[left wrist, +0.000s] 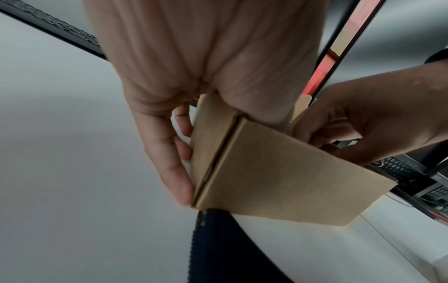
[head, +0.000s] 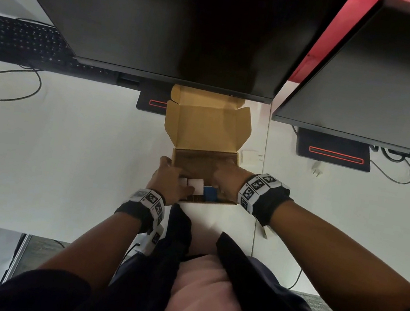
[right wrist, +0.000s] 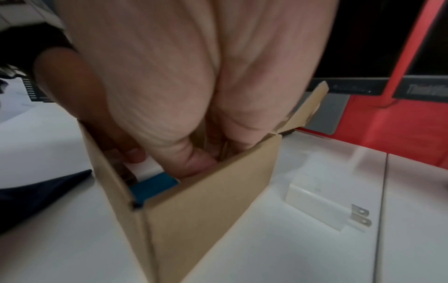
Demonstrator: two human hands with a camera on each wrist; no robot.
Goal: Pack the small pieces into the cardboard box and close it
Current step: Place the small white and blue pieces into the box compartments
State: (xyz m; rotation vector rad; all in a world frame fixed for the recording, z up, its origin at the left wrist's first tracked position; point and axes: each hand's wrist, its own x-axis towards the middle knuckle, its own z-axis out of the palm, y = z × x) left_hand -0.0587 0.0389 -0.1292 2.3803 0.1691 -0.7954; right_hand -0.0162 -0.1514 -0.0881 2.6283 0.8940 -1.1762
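The cardboard box [head: 205,156] stands open in the middle of the white desk, its lid [head: 207,126] raised against the monitor. My left hand [head: 167,180] grips the box's left wall [left wrist: 211,141], fingers [left wrist: 174,164] outside and thumb over the rim. Inside near the front lie white pieces [head: 195,184] and a blue piece [head: 210,193], also visible as blue piece [right wrist: 155,185]. My right hand [head: 227,179] reaches down into the box [right wrist: 208,201] on the right side. Its fingertips are hidden, so whether it holds a piece is unclear.
A white charger [head: 250,158] [right wrist: 315,197] lies on the desk just right of the box. A second plug [head: 317,171] lies further right. Two monitors [head: 178,30] overhang the back, with a keyboard [head: 20,42] at far left and cables around.
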